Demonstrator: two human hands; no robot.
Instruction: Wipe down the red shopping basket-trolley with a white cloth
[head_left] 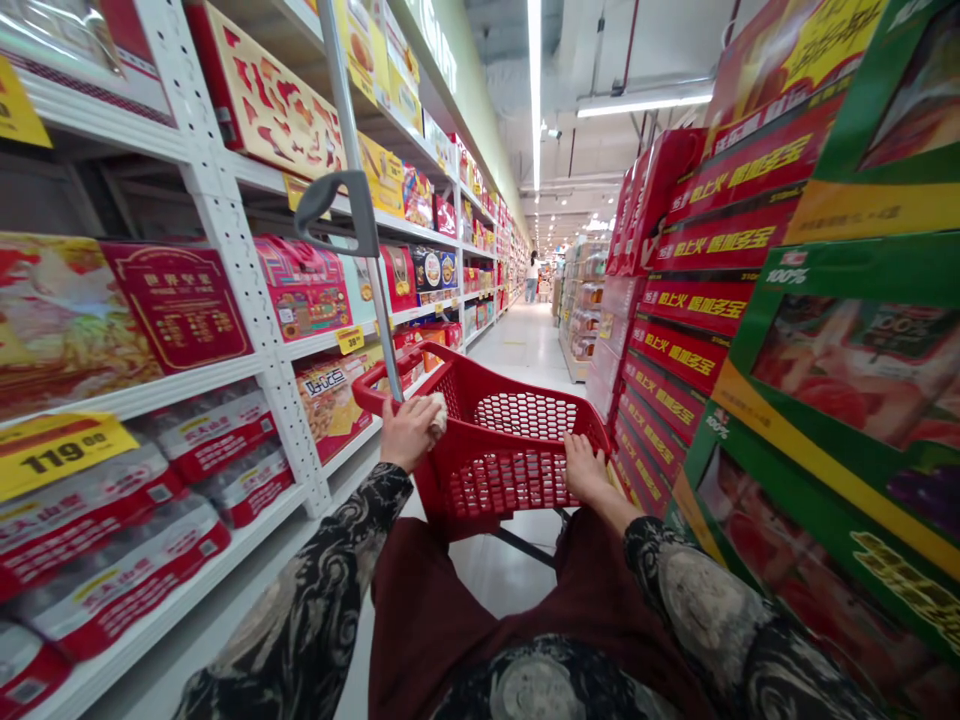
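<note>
Left hand (409, 432) is closed over the rear-left rim of the red basket (517, 475), a pale wad (437, 412) tucked in its fingers — right hand (583, 468) grips the rear-right rim, fingers hooked over it. Arms reach forward, wrists low; seemingly mid-push, it wants even pressure to steer straight.

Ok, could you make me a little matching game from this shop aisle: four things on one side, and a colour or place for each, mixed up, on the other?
Things:
1. basket
2. price tag
3. handle
4. left hand

Matches:
a. yellow, on the left shelf edge
b. gripping the basket's rim
c. grey, up on a pole
d. red, with mesh walls

Pairs: 1-d, 2-a, 3-c, 4-b
</note>
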